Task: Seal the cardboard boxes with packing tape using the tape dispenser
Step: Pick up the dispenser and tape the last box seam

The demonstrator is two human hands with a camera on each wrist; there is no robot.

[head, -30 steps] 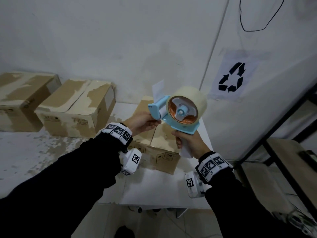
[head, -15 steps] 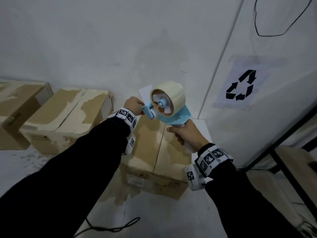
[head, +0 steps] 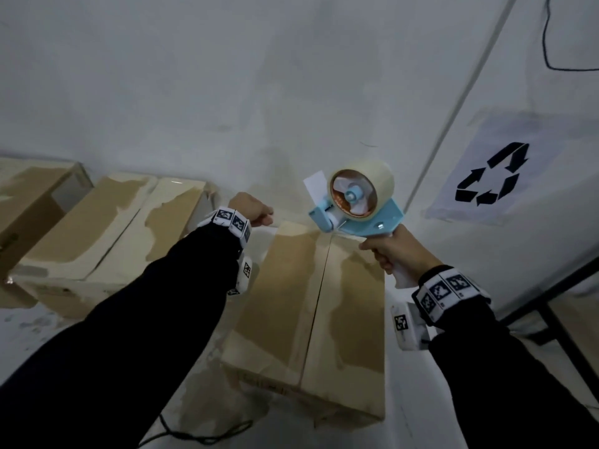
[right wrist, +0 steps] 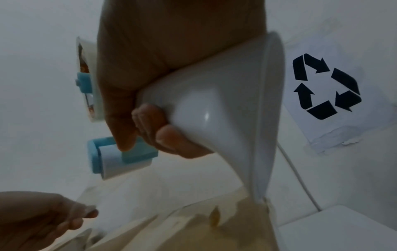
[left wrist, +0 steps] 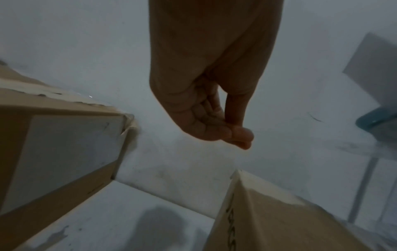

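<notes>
Since half a second ago, the tape dispenser [head: 355, 202] has been let go by the left hand [head: 251, 210], now pinching a clear tape strip; hard to make out. The handle is gripped by the right hand [head: 393, 254], over the cardboard box [head: 311, 306] far edge, at 12 o'clock. Handle bottom is hidden.

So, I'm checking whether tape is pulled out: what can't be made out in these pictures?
Tape between left hand and tape dispenser: clear, blurred in every view.
What the left hand pinches: head view shows only its back.
Dispenser handle: wrapped by right hand.
Far end of box seam: behind dispenser, head view.
</notes>
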